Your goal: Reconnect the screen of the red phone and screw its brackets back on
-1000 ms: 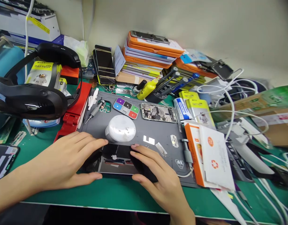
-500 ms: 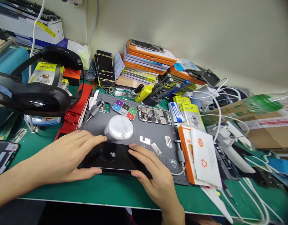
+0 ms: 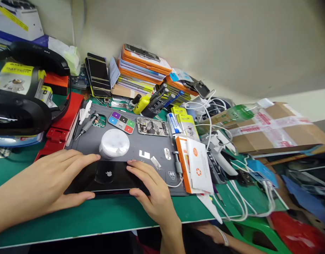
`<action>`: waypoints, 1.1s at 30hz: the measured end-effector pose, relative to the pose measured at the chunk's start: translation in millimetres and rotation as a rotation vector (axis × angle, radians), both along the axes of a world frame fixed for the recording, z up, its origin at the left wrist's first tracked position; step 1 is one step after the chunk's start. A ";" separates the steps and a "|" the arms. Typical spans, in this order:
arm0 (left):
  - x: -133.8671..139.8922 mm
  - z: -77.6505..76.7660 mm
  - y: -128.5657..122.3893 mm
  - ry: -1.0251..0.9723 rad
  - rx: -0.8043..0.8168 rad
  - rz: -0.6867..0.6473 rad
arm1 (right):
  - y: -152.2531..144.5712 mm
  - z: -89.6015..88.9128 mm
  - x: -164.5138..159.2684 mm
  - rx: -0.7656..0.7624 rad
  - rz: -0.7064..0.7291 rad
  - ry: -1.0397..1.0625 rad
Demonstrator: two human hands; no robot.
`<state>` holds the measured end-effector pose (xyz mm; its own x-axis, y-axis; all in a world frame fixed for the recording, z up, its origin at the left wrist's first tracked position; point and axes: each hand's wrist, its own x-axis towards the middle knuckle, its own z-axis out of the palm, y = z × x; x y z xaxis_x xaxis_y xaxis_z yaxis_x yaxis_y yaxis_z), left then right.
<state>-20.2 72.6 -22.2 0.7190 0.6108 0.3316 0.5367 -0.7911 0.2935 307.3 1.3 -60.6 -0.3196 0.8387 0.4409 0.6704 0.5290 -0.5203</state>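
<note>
A black smartphone (image 3: pixel 113 178) shows a white Apple logo on its dark screen. It stands along the front edge of a grey work mat (image 3: pixel 162 176), tilted so the screen faces me. My left hand (image 3: pixel 56 176) grips its left end, fingers over the top edge and thumb at the lower edge. At the other end, my right hand (image 3: pixel 153 192) holds the phone the same way. Directly behind it sits a round white container (image 3: pixel 114 143). An opened phone (image 3: pixel 153 127) with bare inner parts lies farther back, right of a coloured button pad (image 3: pixel 121 122).
A screwdriver (image 3: pixel 87 126) and a red hinged holder (image 3: pixel 63 123) are on the left, beside a black headset (image 3: pixel 19 113). Orange-white boxes (image 3: pixel 196 165), white cables (image 3: pixel 242 201) and a cardboard carton (image 3: pixel 273 130) crowd the right. Another person's arm (image 3: pixel 234 243) shows below the table edge.
My view has turned to the right, so the bench appears shifted left and more of the carton, a green stool and another person's arm show. Both hands keep hold of the smartphone.
</note>
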 end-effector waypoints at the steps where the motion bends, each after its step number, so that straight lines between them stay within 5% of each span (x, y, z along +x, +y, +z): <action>1: 0.6 2.0 0.6 0.000 0.002 -0.003 | -0.2 -0.1 -0.3 0.003 0.001 0.000; 33: -9.2 13.0 -7.8 0.170 -0.088 0.018 | -1.2 10.9 -1.5 -0.017 -0.148 0.028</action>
<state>-29.4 64.8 -9.2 0.7489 0.6453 0.1506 0.5983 -0.7562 0.2648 305.8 0.1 -49.8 -0.1798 0.8833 0.4331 0.7254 0.4164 -0.5481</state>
